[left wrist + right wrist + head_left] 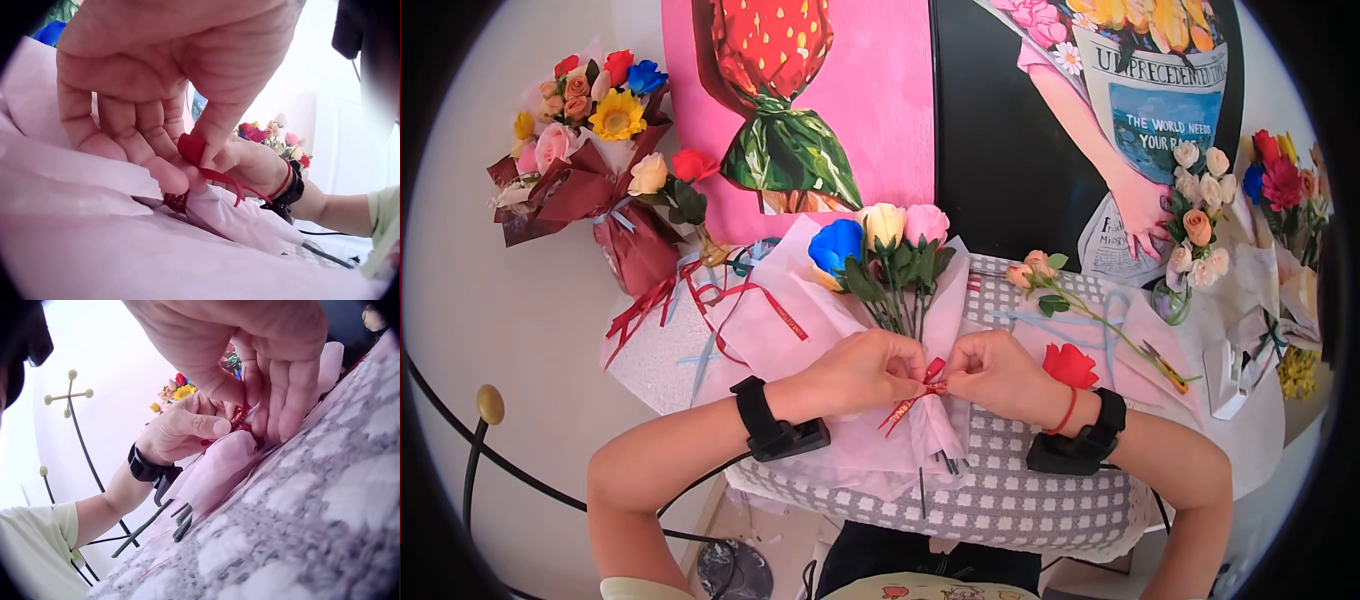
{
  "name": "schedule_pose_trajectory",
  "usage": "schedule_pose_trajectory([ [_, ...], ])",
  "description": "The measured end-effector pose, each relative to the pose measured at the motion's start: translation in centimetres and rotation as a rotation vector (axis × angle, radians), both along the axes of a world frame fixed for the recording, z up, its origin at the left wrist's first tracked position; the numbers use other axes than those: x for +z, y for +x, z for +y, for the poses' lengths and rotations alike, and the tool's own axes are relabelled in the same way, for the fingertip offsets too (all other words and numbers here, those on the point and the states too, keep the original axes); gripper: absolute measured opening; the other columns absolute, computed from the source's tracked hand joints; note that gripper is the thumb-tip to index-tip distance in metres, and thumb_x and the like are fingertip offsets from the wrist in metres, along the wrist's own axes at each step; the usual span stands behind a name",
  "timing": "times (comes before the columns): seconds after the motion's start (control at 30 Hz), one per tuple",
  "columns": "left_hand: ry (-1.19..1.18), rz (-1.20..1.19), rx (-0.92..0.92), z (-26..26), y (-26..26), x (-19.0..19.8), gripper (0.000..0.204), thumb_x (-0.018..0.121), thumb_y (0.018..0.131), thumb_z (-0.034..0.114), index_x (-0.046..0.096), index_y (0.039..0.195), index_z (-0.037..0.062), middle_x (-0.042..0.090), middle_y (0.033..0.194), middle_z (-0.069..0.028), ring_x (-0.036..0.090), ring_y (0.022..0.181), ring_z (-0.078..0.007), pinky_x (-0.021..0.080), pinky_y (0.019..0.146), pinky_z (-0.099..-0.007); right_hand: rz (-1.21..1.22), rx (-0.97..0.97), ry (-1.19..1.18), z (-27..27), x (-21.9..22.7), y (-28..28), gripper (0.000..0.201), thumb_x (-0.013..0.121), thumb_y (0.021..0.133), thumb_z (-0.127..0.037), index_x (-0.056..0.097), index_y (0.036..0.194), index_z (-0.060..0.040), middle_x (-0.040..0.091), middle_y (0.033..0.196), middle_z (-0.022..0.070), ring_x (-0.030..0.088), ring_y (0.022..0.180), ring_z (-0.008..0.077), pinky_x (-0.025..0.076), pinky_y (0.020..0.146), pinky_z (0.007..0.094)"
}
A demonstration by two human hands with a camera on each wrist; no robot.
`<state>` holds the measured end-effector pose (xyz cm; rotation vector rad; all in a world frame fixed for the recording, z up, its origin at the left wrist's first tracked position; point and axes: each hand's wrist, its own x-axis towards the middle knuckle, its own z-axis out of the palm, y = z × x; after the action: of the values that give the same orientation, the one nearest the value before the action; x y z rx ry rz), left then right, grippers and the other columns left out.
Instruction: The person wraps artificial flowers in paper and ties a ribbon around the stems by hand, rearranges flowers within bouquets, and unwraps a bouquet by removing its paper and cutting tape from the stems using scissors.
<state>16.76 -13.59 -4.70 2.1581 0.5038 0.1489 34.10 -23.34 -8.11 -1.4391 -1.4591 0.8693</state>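
A bouquet with a blue rose (835,247), a cream rose and a pink rose lies in pink wrapping paper (790,330), its green stems poking out at the bottom. Red printed ribbon (936,386) circles the gathered paper. My left hand (862,373) pinches the ribbon from the left, and a red loop (192,149) shows by its thumb in the left wrist view. From the right, my right hand (1005,378) pinches ribbon between thumb and index finger, close to the left fingertips. Red ribbon (240,416) runs between both hands in the right wrist view.
A wrapped bouquet (615,190) stands at the back left, with loose red ribbons (730,300) nearby. To the right are a red rose (1070,366), a peach rose stem (1090,312), scissors (1165,368) and a small vase (1171,302). Checked cloth (1020,500) covers the front.
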Motion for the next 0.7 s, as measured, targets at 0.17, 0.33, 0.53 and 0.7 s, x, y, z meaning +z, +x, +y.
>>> schedule_pose_trajectory([
  [0.17, -0.082, 0.028, -0.022, -0.1, 0.1, 0.4, 0.006, 0.061, 0.081, 0.006, 0.057, 0.078, 0.0021, 0.057, 0.067, 0.0019, 0.051, 0.063, -0.0020, 0.039, 0.056, -0.0181, 0.266, 0.037, -0.064, -0.1, 0.0, 0.1, 0.010, 0.063, 0.070, -0.007, 0.057, 0.070, 0.0020, 0.059, 0.062, 0.0034, 0.051, 0.054, 0.0047, 0.040, 0.046, 0.0221],
  [0.33, -0.172, 0.010, -0.040, 0.4, 0.0, 0.1, 0.006, 0.061, 0.081, 0.006, 0.057, 0.078, 0.0017, 0.059, 0.070, 0.0016, 0.053, 0.065, -0.0027, 0.041, 0.058, -0.0180, -0.131, -0.099, 0.133, -1.2, 1.6, -0.9, 0.011, 0.064, 0.071, -0.011, 0.057, 0.073, -0.0025, 0.058, 0.070, 0.0043, 0.055, 0.061, 0.0128, 0.044, 0.054, 0.0271],
  [0.53, -0.242, 0.011, -0.035, 0.7, 0.2, 0.1, 0.002, 0.059, 0.079, 0.002, 0.058, 0.079, 0.0008, 0.059, 0.072, 0.0014, 0.053, 0.067, -0.0031, 0.041, 0.059, -0.0180, -0.790, 0.026, 0.573, -2.8, 3.4, -3.0, 0.015, 0.065, 0.066, -0.017, 0.058, 0.076, -0.0091, 0.053, 0.073, 0.0040, 0.056, 0.069, 0.0201, 0.043, 0.063, 0.0331],
  [0.7, -0.357, -0.032, -0.033, 1.2, 0.2, -0.6, 0.006, 0.055, 0.075, -0.002, 0.058, 0.080, 0.0005, 0.057, 0.073, 0.0018, 0.052, 0.067, -0.0039, 0.040, 0.060, -0.0182, -1.064, 0.072, 0.676, -2.6, 3.0, -4.3, 0.008, 0.058, 0.065, -0.013, 0.058, 0.072, -0.0093, 0.054, 0.073, 0.0016, 0.056, 0.071, 0.0155, 0.040, 0.062, 0.0297],
])
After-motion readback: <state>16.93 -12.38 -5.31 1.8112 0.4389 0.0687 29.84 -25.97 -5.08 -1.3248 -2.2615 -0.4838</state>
